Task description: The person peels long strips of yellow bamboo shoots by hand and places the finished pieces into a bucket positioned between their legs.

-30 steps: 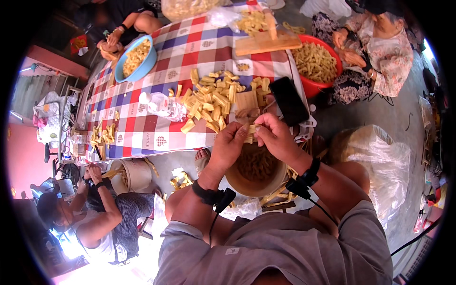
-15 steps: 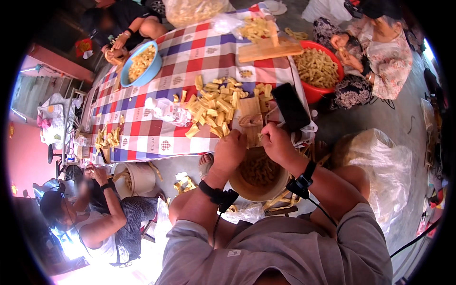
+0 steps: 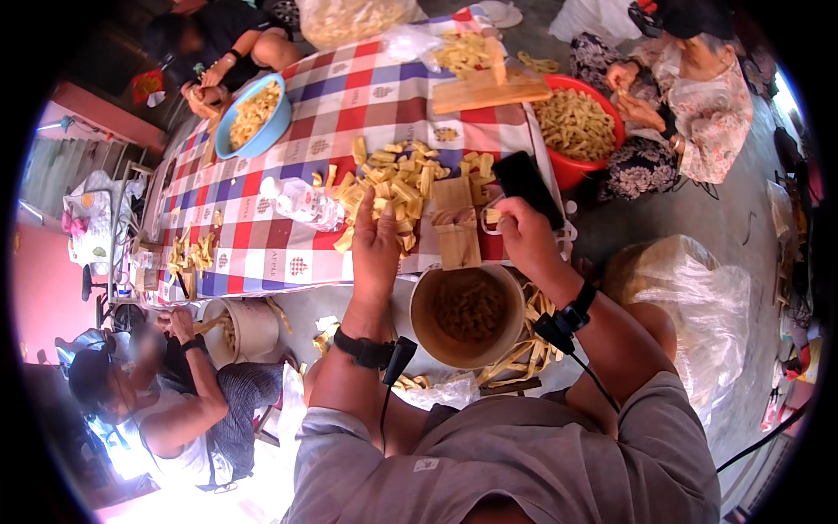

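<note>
My left hand point(image 3: 374, 240) reaches to the near edge of a pile of pale yellow cut pieces point(image 3: 406, 188) on the checked cloth, fingers apart, beside a clear plastic bottle point(image 3: 304, 206). My right hand point(image 3: 526, 236) pinches a small pale yellow piece point(image 3: 493, 216) just right of a small wooden block point(image 3: 456, 240), near a black phone point(image 3: 530, 187). Below the table edge, between my forearms, stands a round bucket point(image 3: 428, 319) with pieces in its bottom.
Three people sit around: upper left by a blue basin point(image 3: 275, 120), upper right by a red basin point(image 3: 611, 131), lower left by a pale bucket point(image 3: 253, 332). A wooden board point(image 3: 484, 94) lies at the far end; a large plastic sack point(image 3: 698, 319) is at my right.
My hands were together over the bucket holding a piece. They have separated: the left moved forward and left to the pile, the right moved right and up with a piece.
</note>
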Motion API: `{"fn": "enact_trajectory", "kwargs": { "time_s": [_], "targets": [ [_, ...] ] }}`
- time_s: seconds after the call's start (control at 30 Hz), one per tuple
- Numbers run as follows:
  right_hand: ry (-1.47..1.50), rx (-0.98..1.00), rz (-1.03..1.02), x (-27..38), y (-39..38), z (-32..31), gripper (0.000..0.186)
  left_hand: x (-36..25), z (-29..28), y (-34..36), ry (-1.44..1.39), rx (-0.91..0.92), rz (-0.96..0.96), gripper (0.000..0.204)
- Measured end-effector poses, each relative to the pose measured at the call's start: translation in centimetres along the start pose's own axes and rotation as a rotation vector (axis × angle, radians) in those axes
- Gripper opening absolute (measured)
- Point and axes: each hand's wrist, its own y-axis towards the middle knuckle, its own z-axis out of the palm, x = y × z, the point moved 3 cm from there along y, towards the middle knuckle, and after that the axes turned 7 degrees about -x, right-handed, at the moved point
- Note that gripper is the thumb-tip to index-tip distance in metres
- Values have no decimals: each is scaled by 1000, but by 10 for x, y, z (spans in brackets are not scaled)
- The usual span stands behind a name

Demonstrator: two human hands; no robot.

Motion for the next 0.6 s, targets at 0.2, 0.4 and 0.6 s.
{"fn": "enact_trajectory", "kwargs": {
  "time_s": [0.2, 0.4, 0.6],
  "targets": [
    [6, 90, 13, 1, -6, 3, 28, -4, -6, -8, -451, 94, -382, 45],
    [21, 66, -94, 4, -12, -3, 21, -19, -6, -20, -571, 201, -407, 42],
    [-19, 90, -190, 11, -22, -22, 16, -23, -2, -40, -460, 407, -344, 43]
  ]
}}
